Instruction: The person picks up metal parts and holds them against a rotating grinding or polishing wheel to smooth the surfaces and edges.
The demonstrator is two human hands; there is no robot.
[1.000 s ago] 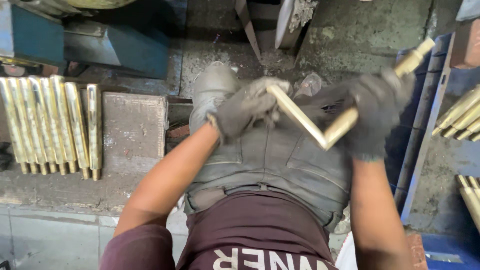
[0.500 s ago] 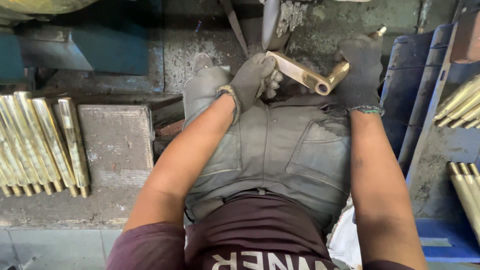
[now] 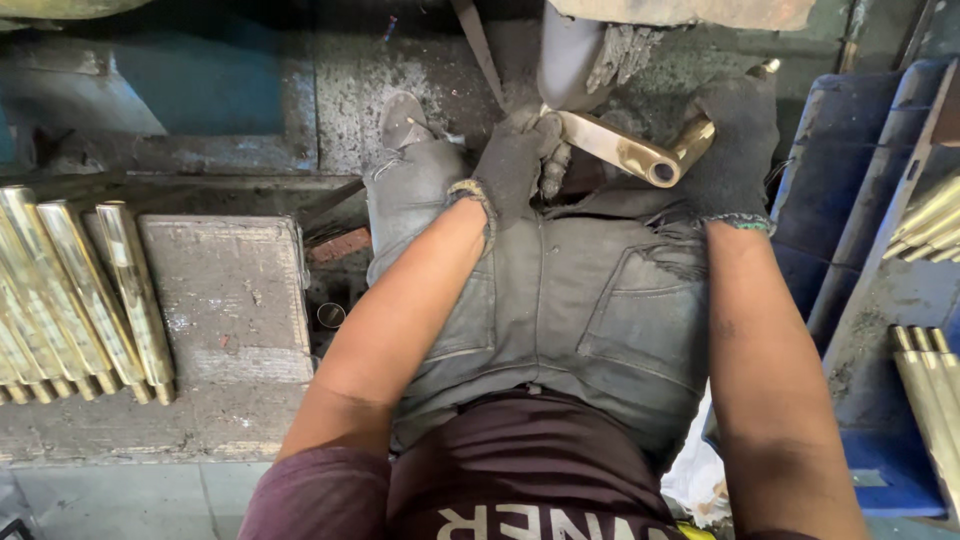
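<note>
Brass rods [image 3: 80, 290] left; grey slab [image 3: 225, 295] beside.

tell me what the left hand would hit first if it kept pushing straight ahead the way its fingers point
Most likely the grey polishing wheel: the gloved left hand, gripping one end of the brass handle, points up at it from close by. Depth is unclear, so contact can't be judged.

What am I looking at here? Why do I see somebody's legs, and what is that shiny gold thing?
The camera sits on a person's head and looks straight down, so you see their own lap, grey trousers and two arms. Both hands wear dark work gloves. The left hand and the right hand hold one bent, shiny brass piece between them, up against a grey machine part. On the left, more brass pieces lie in a row beside a flat grey block. On the right, other brass pieces lie by blue crates.
</note>
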